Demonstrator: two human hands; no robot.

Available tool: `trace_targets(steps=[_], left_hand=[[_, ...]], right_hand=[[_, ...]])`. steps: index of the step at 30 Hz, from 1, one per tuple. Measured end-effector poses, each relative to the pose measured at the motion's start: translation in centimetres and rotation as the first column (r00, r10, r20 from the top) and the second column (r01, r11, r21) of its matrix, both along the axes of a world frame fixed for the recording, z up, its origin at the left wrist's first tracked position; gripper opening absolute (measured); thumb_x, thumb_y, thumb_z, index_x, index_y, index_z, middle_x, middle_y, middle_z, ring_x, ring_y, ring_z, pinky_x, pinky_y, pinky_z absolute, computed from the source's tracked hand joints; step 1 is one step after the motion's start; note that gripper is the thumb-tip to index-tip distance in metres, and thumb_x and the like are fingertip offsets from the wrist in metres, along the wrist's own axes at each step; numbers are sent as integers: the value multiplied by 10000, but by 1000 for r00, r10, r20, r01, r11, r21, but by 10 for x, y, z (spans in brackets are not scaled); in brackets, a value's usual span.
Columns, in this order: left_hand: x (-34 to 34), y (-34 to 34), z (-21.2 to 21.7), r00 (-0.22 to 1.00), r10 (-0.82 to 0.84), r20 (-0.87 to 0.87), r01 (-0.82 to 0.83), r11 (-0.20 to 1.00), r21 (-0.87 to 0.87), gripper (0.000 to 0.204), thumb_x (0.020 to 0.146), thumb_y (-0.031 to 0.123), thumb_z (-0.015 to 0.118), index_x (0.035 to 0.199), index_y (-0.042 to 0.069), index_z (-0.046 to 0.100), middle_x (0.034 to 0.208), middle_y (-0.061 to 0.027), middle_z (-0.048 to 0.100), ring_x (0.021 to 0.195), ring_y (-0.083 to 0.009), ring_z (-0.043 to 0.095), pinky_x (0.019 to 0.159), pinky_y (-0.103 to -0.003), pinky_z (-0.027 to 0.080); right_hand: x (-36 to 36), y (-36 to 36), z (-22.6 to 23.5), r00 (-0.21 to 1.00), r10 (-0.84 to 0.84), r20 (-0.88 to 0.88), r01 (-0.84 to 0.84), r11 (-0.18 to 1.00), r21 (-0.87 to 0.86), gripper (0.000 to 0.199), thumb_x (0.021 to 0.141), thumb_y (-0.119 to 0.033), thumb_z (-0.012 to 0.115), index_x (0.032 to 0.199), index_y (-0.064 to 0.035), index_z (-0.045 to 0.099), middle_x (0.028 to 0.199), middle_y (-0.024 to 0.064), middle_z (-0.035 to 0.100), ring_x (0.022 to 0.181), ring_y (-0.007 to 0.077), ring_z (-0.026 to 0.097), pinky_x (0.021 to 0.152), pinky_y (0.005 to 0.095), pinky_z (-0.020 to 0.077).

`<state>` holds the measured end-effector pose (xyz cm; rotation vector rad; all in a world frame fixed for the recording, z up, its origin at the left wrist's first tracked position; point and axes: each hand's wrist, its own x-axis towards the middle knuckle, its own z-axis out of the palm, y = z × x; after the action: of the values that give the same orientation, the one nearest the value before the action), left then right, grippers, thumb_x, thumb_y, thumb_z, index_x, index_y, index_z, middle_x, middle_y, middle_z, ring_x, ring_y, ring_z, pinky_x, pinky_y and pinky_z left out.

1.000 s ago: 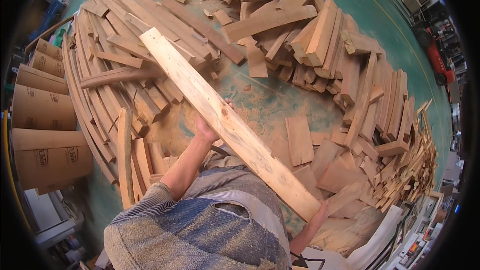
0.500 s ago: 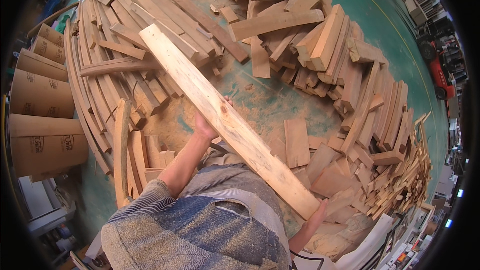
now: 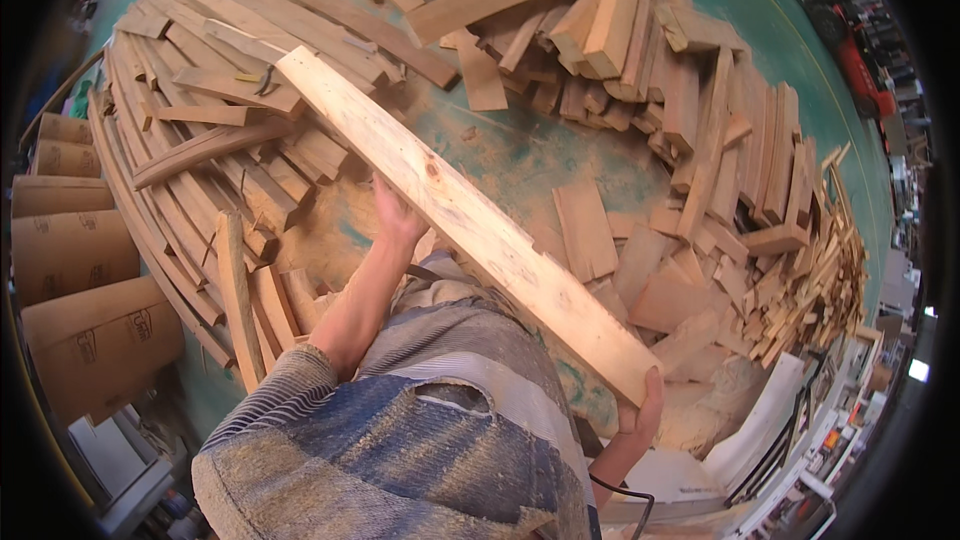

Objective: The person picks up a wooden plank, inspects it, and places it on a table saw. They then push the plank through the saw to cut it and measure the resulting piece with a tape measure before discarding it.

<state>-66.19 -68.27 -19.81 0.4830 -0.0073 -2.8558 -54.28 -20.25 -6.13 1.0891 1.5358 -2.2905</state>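
A long pale wooden plank (image 3: 450, 205) with a dark knot slants across the view in front of me, from far left to near right. My left hand (image 3: 400, 215) grips it from below near its middle; the fingers are partly hidden behind the wood. My right hand (image 3: 640, 408) is closed round the plank's near right end, with fingertips on the end edge. The plank's far end reaches over a stack of long boards (image 3: 230, 50) at the far left.
A heap of thick timber pieces (image 3: 610, 30) lies at the far right, with short offcuts (image 3: 585, 230) and thin strips (image 3: 815, 280) nearer. Brown cardboard cylinders (image 3: 75, 250) stand at left. Sawdust covers the green floor (image 3: 470, 150). A red vehicle (image 3: 860, 65) is far right.
The surrounding piles have shifted left and up in the view. My right hand and the plank's near end have risen slightly, and both hands still hold the plank.
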Motion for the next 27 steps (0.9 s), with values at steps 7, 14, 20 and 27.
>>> trace_targets(steps=[7, 14, 20, 27], left_hand=[[-23, 32, -47, 980, -119, 161, 115, 993, 37, 687, 992, 652, 375, 1374, 98, 514, 1343, -130, 576, 1229, -337, 551, 1087, -537, 423], [-35, 78, -92, 772, -358, 525, 302, 934, 194, 665, 1050, 554, 354, 1495, 61, 393, 1536, -144, 427, 1425, -356, 374, 1210, -523, 252], [-5, 92, -161, 280, -602, 748, 948, 295, -117, 527, 1001, 458, 544, 1371, 83, 533, 1332, -127, 576, 1068, -267, 624, 838, -425, 532], [67, -28, -199, 449, -191, 873, 851, 388, -353, 527, 932, 447, 616, 1300, 70, 602, 1116, -101, 672, 875, -239, 665, 756, -384, 515]], right_hand=[[9, -19, 38, 998, 58, 21, -60, 990, 130, 572, 911, -218, 649, 1393, 35, 471, 1306, 159, 589, 1192, 308, 596, 1010, 454, 496], [-32, -61, 77, 968, 190, -162, -115, 914, 389, 609, 863, -162, 687, 1385, 55, 462, 1264, 179, 589, 1163, 280, 600, 1024, 395, 474], [-84, -131, 66, 918, 365, -156, -149, 680, 718, 587, 829, -138, 746, 1329, 63, 513, 1264, 170, 594, 1144, 266, 602, 1021, 363, 456], [-117, -156, -4, 841, 536, 69, -239, 255, 937, 524, 827, -196, 777, 1260, 17, 571, 1121, 153, 646, 1069, 259, 604, 962, 369, 456]])
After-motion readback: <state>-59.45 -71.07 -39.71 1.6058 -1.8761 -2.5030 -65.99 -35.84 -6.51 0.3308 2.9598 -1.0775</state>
